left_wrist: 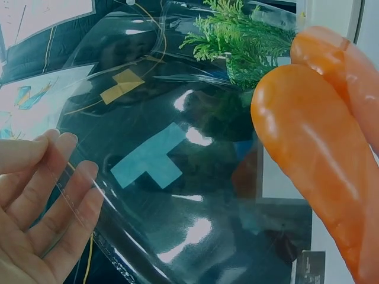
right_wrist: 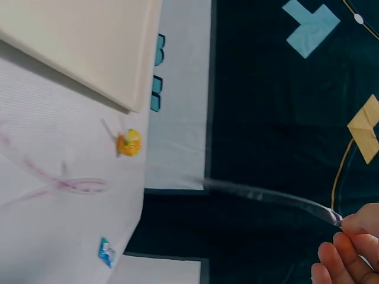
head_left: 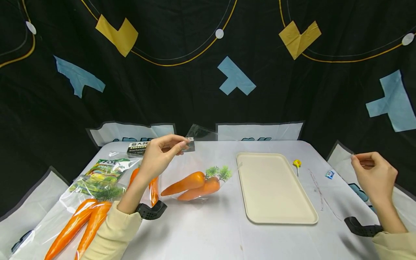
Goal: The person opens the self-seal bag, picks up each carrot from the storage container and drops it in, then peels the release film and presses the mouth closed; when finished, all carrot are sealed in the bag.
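Observation:
My left hand is raised over the left of the table and pinches the edge of a clear plastic bag between thumb and fingertips. Inside that bag are two orange carrots with green tops, hanging to the right of the left wrist in the head view. Out past the table's right side, my right hand pinches the end of a thin, see-through strip, which stretches away leftward and blurs in the right wrist view.
More bagged carrots and a green printed packet lie at left, with a black box behind. A cream tray sits right of centre. Beside it are a yellow lollipop and a small blue wrapped sweet.

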A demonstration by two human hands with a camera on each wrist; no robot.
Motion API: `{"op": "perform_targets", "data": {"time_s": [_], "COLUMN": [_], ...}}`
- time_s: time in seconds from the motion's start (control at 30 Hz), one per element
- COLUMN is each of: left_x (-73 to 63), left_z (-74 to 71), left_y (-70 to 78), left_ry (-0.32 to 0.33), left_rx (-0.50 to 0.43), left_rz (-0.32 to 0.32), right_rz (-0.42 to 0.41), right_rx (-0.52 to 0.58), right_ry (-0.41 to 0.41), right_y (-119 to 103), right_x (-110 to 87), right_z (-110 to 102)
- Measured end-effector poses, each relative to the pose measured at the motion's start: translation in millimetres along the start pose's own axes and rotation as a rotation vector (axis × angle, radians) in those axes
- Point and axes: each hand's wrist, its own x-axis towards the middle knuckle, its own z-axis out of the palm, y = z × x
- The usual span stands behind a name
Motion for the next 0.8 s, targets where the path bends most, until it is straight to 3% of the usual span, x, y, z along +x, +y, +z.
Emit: {"op": "perform_targets", "data": {"time_s": [0.2,0.33,0.57,0.7,0.8], "left_x": [1.1,0.7,-3.7,-3.6,-1.9], "left_z": [0.8,1.8,1.4,1.4,2.6], "left_y": [0.0,2.1,35.1,36.2,20.4], "left_ry": [-0.005,-0.004,-0.021,-0.019,-0.014], "left_rx": [0.001,0.013,0.037,0.037,0.028], "left_rz": [-0.003,-0.013,-0.008,-0.010,-0.011], "right_rz": [-0.009,-0.063,-0.173,-0.212,-0.215], "right_rx": [0.010,0.003,-0.001,0.000,-0.011], "right_ry": [-0.062,-0.130,-0.250,-0.278,-0.294], "right_y": [6,9,18,20,21], "right_x": [-12.0,-15.2,-18.0,-18.9,-18.7], "right_z": [2,5,12,16,16]}}
